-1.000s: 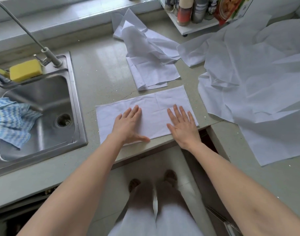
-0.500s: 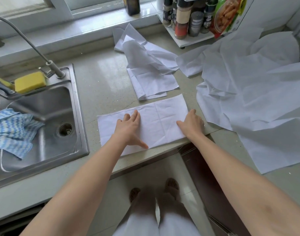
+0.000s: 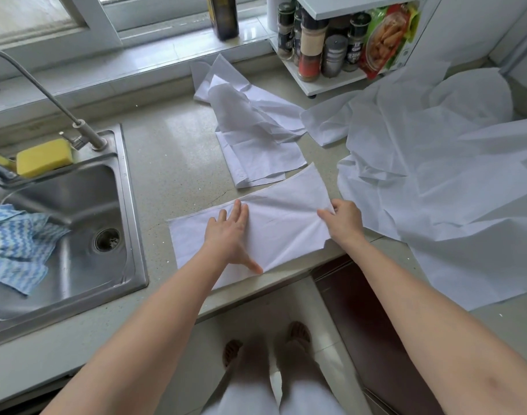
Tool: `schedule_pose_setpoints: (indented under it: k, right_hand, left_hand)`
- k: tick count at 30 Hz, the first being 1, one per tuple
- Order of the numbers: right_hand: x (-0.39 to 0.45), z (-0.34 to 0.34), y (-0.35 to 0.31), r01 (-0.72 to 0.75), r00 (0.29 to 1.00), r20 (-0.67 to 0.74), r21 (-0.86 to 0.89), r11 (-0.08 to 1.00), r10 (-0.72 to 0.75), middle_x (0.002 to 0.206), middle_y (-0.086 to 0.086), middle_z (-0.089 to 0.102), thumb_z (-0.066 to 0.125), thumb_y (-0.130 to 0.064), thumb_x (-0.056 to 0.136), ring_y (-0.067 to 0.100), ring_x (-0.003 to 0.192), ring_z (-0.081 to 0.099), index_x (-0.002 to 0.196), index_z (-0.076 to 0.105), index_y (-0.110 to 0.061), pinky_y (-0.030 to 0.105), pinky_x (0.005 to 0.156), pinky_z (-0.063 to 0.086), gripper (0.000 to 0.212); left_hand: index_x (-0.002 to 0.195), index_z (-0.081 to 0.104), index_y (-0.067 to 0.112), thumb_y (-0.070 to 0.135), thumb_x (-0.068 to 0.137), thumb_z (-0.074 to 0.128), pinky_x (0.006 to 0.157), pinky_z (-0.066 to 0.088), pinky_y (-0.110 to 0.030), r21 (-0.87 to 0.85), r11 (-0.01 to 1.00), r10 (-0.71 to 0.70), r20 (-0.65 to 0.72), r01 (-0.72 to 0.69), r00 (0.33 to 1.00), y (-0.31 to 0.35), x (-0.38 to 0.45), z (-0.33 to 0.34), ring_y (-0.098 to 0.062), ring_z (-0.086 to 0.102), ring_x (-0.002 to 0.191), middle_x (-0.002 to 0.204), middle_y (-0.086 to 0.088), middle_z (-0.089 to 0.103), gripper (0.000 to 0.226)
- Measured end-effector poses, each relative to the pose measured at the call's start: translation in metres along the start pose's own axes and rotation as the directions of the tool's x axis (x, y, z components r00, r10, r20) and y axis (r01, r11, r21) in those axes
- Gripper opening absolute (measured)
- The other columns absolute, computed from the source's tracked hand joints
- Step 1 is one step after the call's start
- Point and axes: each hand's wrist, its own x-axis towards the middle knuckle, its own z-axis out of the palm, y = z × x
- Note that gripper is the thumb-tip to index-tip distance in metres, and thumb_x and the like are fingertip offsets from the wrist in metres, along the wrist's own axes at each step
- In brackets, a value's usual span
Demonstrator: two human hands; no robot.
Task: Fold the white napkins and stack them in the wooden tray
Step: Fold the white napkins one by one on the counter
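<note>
— While a blue cloth [image 3: 15, 244] is lying in the sink [image 3: 130, 205] at left, where is the napkin [image 3: 274, 217] sitting?
— Flat near the counter's [image 3: 172, 163] edge: left hand [image 3: 229, 232] pressing flat-fingered, right hand [image 3: 344, 218] pinching its lifted right end.

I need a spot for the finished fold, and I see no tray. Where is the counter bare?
Bare counter lies between the sink and the small napkin heap, behind the napkin being folded. The right side is crowded with loose white sheets.

sink [image 3: 127, 211]: shiny steel | napkin [image 3: 280, 223]: matt creased cloth | counter [image 3: 172, 163]: glossy speckled stone
</note>
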Motion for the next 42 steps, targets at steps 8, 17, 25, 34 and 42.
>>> schedule_pose_setpoints:
  k: [8,17,25,34,42]
  right_hand:
    - [-0.021,-0.009,-0.054,0.147,0.987,-0.072,0.039,0.988,-0.144,0.063,0.011,0.055,0.061,-0.019,0.087,0.019,0.06,0.045,0.072,0.058,0.002,0.031,0.053,0.029,0.026]
    - [-0.081,0.077,-0.124,0.292,0.947,0.131,0.019,0.956,-0.292,0.068,-0.002,0.056,0.061,-0.014,0.084,0.016,0.065,0.052,0.076,0.056,-0.009,0.027,0.056,0.037,0.011]
    - [-0.109,0.155,-0.12,0.284,0.93,0.281,-0.14,0.948,-0.237,0.083,0.006,0.065,0.057,-0.013,0.088,0.022,0.077,0.06,0.086,0.058,-0.012,0.029,0.065,0.046,0.002]
    - [-0.116,0.183,-0.127,0.428,0.896,0.155,-0.049,0.902,-0.417,0.072,-0.004,0.057,0.057,-0.015,0.09,0.01,0.062,0.054,0.108,0.057,-0.015,0.012,0.055,0.038,0.018]
    - [-0.118,0.193,-0.119,0.435,0.848,0.461,-0.321,0.841,-0.263,0.11,0.012,0.064,0.05,-0.007,0.084,0.032,0.105,0.058,0.144,0.034,-0.013,0.035,0.08,0.045,0.063]
  left_hand:
    - [0.154,0.003,0.022,0.06,0.063,0.079,0.115,0.025,-0.044,-0.519,0.85,0.085,-0.043,-0.095,0.995,-0.027,-0.009,-0.004,-0.03,0.019,0.144,0.161,0.003,0.003,0.125]
    - [0.118,0.065,0.017,0.025,0.091,0.062,0.096,0.043,-0.028,-0.533,0.841,-0.042,-0.229,-0.089,0.973,-0.106,-0.081,0.047,-0.014,0.054,0.113,0.128,0.003,0.058,0.028]
    - [0.138,0.048,0.028,0.05,0.081,0.067,0.112,0.025,-0.029,-0.227,0.953,0.103,-0.376,-0.199,0.921,-0.115,-0.089,0.082,-0.014,0.037,0.133,0.148,0.01,0.039,0.064]
    - [0.152,0.022,0.024,0.072,0.071,0.061,0.12,-0.006,-0.039,-0.305,0.949,-0.027,-0.342,-0.084,0.939,-0.129,-0.083,0.1,-0.017,0.008,0.147,0.159,0.008,0.016,0.101]
    - [0.151,0.024,0.024,0.074,0.069,0.06,0.119,-0.007,-0.039,-0.297,0.948,-0.001,-0.374,-0.119,0.927,-0.13,-0.078,0.104,-0.017,0.012,0.146,0.157,0.007,0.021,0.103]
